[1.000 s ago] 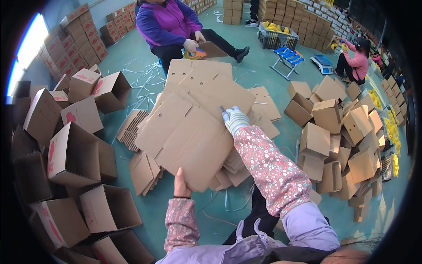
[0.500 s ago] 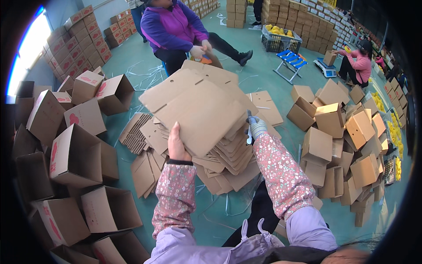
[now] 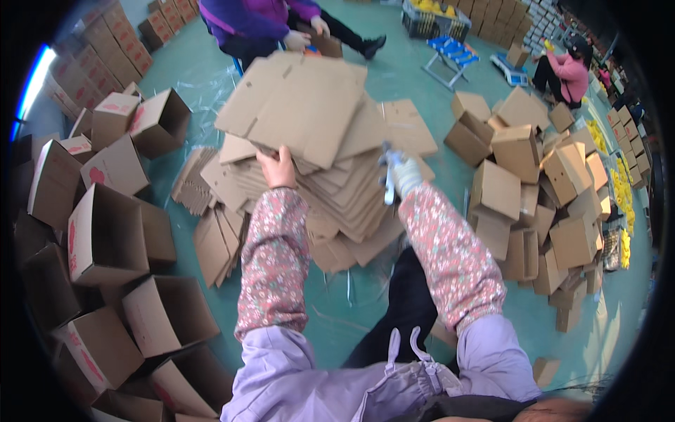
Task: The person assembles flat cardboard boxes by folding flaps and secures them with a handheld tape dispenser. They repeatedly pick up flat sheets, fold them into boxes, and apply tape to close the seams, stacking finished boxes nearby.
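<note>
My left hand (image 3: 276,169) is bare and grips the near edge of a flat folded cardboard box (image 3: 295,102), thumb on top and fingers beneath. This flattened box lies tilted over a tall, uneven stack of flattened boxes (image 3: 351,204) in front of me. At the stack's right side is my right hand (image 3: 404,174), in a pale grey glove. Its fingers are closed round a small tool (image 3: 389,184) with a light blue-white handle and a dark upper end; its exact kind is not clear. The tool stays apart from the held box.
Opened cartons (image 3: 109,235) with red prints crowd the left. A heap of brown boxes (image 3: 517,186) lies on the right. Beyond the stack sits a person in purple (image 3: 246,21), near a blue folding stool (image 3: 453,56). Another person in pink (image 3: 566,70) crouches by a scale (image 3: 508,69).
The whole view has tipped downward, so the scene sits higher in the picture. My left hand and the held box have moved slightly farther away over the stack. Both grips stay closed.
</note>
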The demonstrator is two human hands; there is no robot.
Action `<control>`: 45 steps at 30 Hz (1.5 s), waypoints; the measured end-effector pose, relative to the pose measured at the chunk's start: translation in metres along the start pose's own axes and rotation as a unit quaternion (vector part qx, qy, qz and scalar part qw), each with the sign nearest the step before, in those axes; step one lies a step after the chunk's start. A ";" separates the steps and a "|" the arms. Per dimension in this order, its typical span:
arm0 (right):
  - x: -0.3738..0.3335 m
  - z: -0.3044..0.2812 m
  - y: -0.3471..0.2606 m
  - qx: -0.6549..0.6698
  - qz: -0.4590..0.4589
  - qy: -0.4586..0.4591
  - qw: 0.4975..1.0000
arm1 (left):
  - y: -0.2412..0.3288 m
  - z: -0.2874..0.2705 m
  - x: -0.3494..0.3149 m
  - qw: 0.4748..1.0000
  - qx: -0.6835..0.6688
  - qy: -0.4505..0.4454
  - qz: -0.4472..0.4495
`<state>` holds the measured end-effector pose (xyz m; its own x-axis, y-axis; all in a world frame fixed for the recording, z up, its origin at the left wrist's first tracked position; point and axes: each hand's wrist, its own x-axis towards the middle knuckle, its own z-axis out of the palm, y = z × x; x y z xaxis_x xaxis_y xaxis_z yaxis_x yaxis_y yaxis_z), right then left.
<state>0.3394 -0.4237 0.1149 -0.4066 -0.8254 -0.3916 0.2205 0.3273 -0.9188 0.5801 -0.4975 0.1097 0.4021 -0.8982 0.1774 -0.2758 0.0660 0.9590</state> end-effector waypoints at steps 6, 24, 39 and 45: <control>0.042 -0.045 -0.018 -0.025 -0.072 0.073 0.994 | -0.032 -0.022 -0.005 0.997 -0.067 -0.028 0.032; -0.013 0.009 0.038 -0.224 0.059 -0.091 0.968 | -0.043 -0.073 -0.013 0.967 -0.218 -0.043 -0.126; -0.035 0.030 0.037 -0.228 0.021 -0.076 0.970 | -0.073 -0.088 -0.028 0.992 -0.081 0.084 -0.052; -0.035 -0.028 0.036 0.151 0.046 -0.044 0.986 | -0.018 -0.077 -0.074 0.863 0.399 -0.168 0.260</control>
<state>0.3369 -0.3703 0.0944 -0.2980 -0.8396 -0.4541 0.5124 0.2606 -0.8182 0.6224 -0.3985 0.0965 -0.1960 -0.9218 0.3344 -0.9100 0.2981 0.2883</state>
